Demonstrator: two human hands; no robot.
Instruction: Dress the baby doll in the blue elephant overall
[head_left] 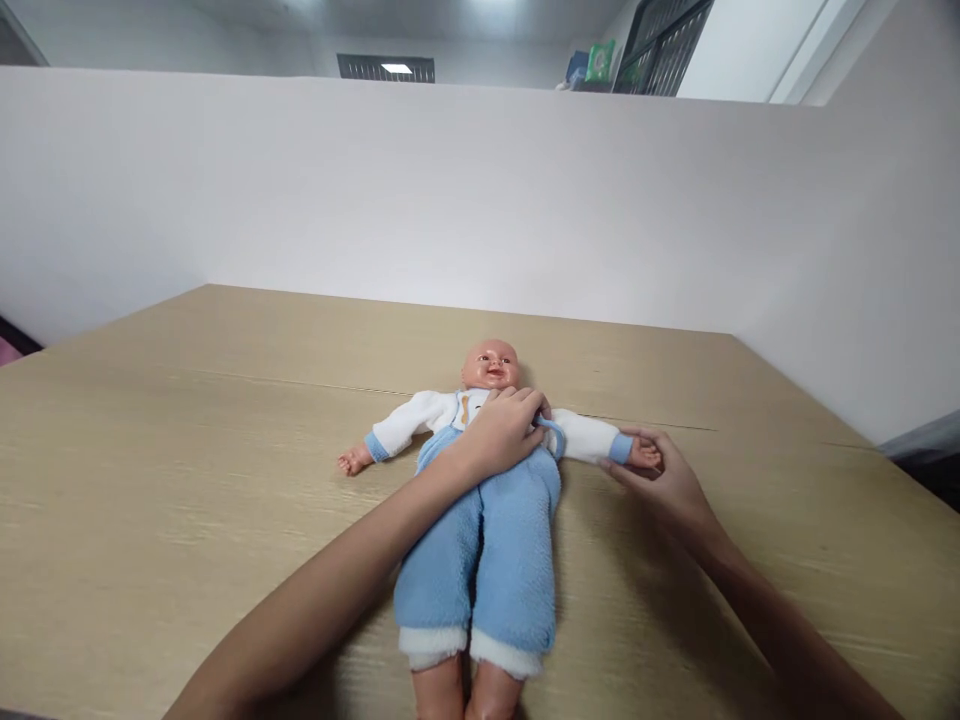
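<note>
A baby doll (493, 366) lies on its back with its head at the far end and its arms spread. It wears a white long-sleeved top (409, 417) with blue cuffs and fuzzy blue overalls (517, 550) with white hems. My left hand (506, 428) lies across the doll's chest, fingers curled at the edge of the overalls beside a blue strap (555, 434); the exact fingertip grip is hidden. At the right, my right hand (664, 475) has its thumb and fingers around the doll's wrist (643, 453), by the cuff.
The doll rests on a wide wooden table (225, 450) with a seam across it. A white partition wall (450, 190) rises behind the far edge. Dark objects (926, 465) stand beyond the table's right edge. A green package (600, 62) shows above the wall.
</note>
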